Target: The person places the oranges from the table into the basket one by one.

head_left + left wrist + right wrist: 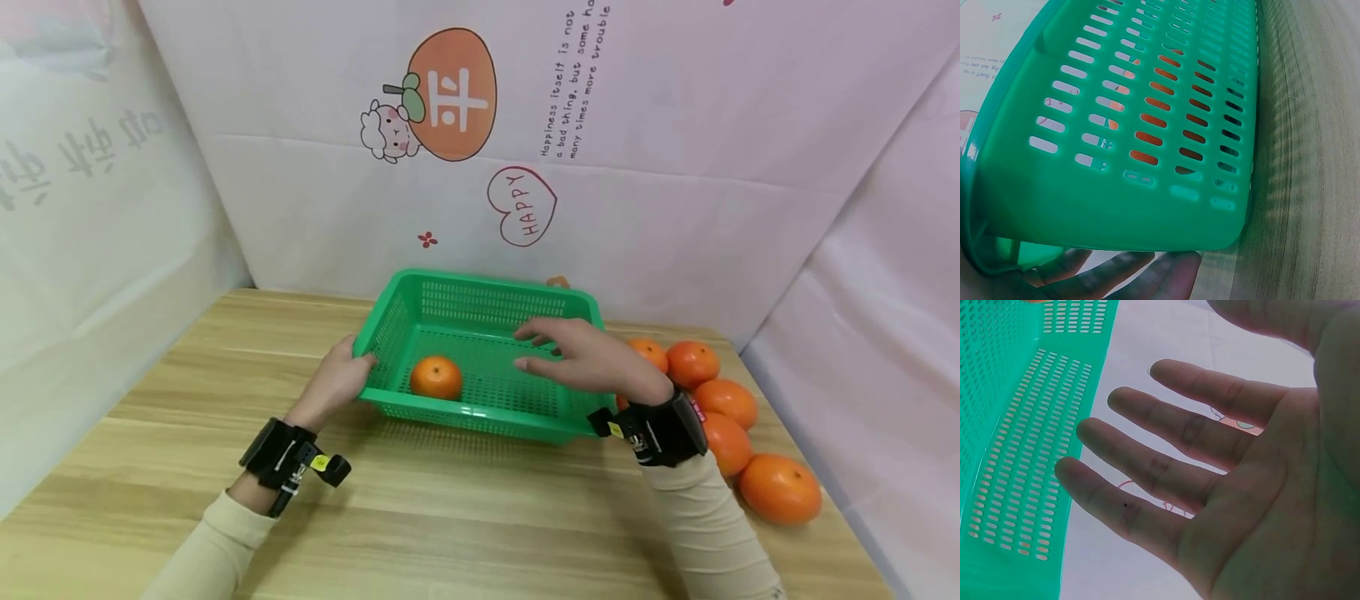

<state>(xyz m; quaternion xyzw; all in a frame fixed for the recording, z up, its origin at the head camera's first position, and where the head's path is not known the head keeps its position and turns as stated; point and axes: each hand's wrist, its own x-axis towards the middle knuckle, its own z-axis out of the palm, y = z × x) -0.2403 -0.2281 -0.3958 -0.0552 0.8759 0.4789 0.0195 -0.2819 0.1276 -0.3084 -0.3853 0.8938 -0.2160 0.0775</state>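
Observation:
A green plastic basket [480, 421] with slotted walls stands on the table. My left hand [336, 382] grips its left rim, the thumb over the edge and the fingers [1175, 275] against the outside of the wall. One orange [436, 378] sits inside the basket, toward the front left; in the left wrist view it shows only in bits through the slots. Over the basket's right part hovers my right hand [581, 354], its fingers spread and the palm bare in the right wrist view. Nothing is in that hand.
Several round orange fruits [727, 404] lie along the table's right side, some partly hidden behind my right forearm and wrist strap. The wooden table [450, 517] is backed by a printed white cloth [315, 200], which also hangs at both sides.

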